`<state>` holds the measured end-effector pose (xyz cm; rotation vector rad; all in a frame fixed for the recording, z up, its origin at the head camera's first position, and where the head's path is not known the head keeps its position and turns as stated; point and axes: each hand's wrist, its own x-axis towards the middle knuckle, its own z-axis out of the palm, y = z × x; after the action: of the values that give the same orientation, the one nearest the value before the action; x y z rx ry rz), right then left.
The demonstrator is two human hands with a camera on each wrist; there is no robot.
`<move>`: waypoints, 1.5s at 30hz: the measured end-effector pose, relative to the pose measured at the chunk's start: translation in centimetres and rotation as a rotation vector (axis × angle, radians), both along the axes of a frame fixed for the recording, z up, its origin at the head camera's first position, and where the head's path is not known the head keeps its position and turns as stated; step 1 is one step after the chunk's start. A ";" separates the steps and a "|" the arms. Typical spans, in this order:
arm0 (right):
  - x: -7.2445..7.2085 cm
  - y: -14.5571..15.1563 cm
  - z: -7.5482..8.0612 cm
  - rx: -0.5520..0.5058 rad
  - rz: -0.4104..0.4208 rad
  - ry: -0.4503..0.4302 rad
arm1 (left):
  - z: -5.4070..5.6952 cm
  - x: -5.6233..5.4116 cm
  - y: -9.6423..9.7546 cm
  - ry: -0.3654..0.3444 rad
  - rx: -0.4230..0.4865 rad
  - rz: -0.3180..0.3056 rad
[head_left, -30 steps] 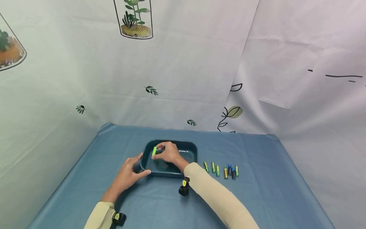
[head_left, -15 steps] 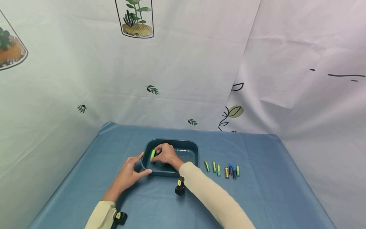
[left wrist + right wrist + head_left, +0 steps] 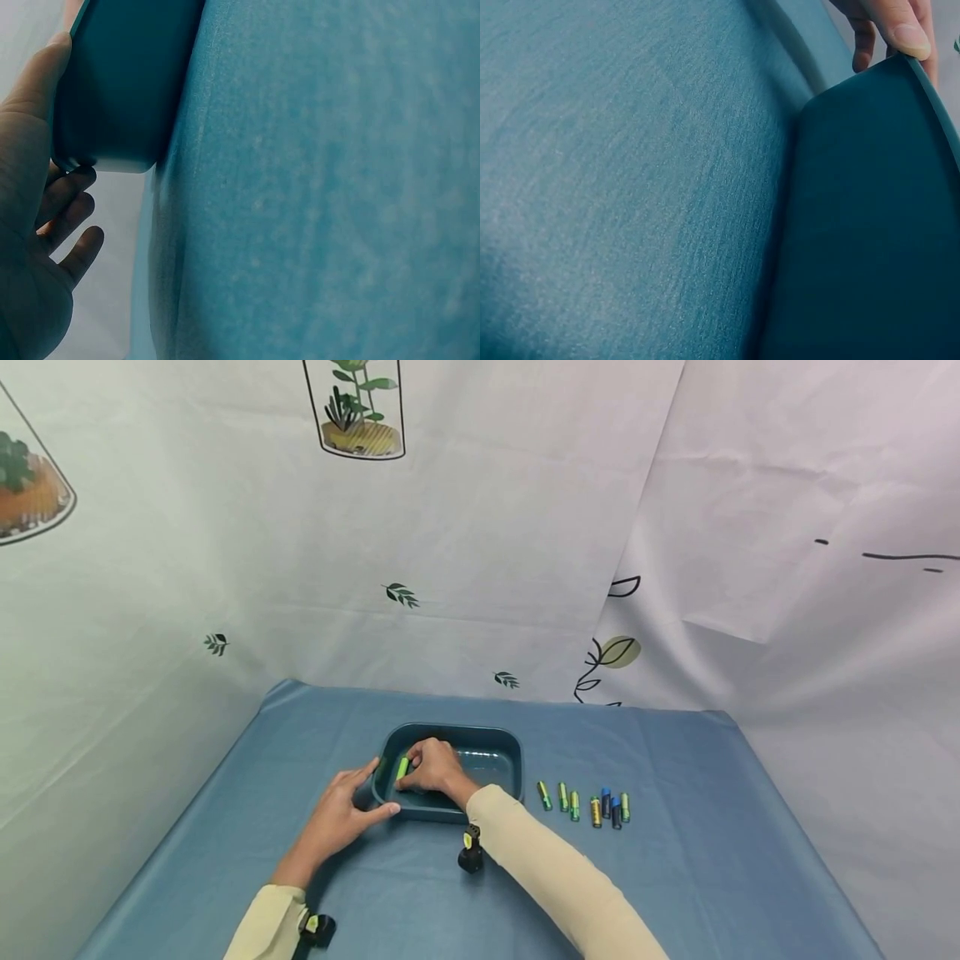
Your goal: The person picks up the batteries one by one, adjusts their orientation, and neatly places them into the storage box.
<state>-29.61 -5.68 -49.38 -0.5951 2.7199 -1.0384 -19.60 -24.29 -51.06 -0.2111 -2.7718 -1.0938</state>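
Observation:
A dark teal rectangular dish (image 3: 491, 810) stands on the blue cloth. My left hand (image 3: 333, 814) holds its near left corner, the thumb on the rim and the fingers at the left wall. The left wrist view shows this hand (image 3: 30, 187) against the dish (image 3: 120, 90), some fingers apart from the wall. Inside the dish, at its left part, my right hand (image 3: 435, 768) pinches a bright green battery (image 3: 402, 767) between thumb and fingers. The battery is tilted, close to the dish floor; whether it touches the floor cannot be seen. The right wrist view shows only the dish's outer wall (image 3: 862, 210) and my left hand (image 3: 900, 26).
Right of the dish lie several loose batteries: green-and-yellow ones (image 3: 574, 806), an orange-gold one (image 3: 596, 812) and dark blue ones (image 3: 616, 814). The blue cloth (image 3: 675, 877) covers the table. White printed fabric (image 3: 480, 527) hangs behind and at both sides.
My right hand has lowered the green battery deeper into the dish, moving slightly left and toward me. My left hand stays on the dish corner. The head view shifts slightly.

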 end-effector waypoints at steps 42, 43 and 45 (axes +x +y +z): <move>3.9 18.4 7.0 -0.349 -0.014 0.247 | 0.1 -0.3 0.2 -0.056 -0.025 0.022; 4.0 19.3 6.8 -0.347 -0.023 0.254 | 0.1 -0.3 0.2 -0.057 -0.024 0.022; 4.1 21.0 6.5 -0.344 -0.039 0.274 | 0.2 -0.2 0.1 -0.057 -0.025 0.020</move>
<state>-25.49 15.33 -42.93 -0.7916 2.8052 -1.5591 -19.85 -24.19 -50.89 -0.1572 -2.8323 -1.0774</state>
